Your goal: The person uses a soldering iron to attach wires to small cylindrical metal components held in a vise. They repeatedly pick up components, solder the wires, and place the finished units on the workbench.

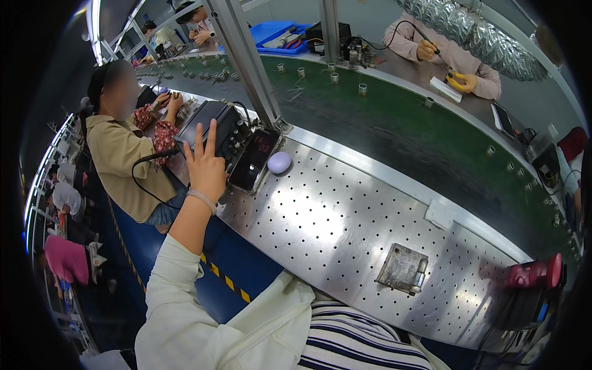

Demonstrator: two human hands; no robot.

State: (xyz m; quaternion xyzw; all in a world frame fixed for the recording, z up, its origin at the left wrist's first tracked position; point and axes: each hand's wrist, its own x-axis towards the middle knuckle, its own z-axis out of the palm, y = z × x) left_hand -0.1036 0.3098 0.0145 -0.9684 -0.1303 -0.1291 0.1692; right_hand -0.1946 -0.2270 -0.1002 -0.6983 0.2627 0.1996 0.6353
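My left hand (207,169) is raised at the left end of the perforated metal worktop (320,209), two fingers stretched up and apart, and nothing is in it. The fingers overlap a black box-shaped unit (213,117) with a cable; whether they touch it cannot be told. Just right of the hand lies a phone (251,163) with a lit dark screen, and beside it a small lilac rounded case (279,163). A worn square metal block (402,268) with a small cylinder on its right side sits farther right on the worktop. My right hand does not show.
Beyond the worktop runs a green conveyor belt (401,142) carrying several small metal cylinders. A metal post (243,61) rises at its near edge. A co-worker (123,148) sits at left; another (444,55) works across the belt. A red object (535,273) stands at far right.
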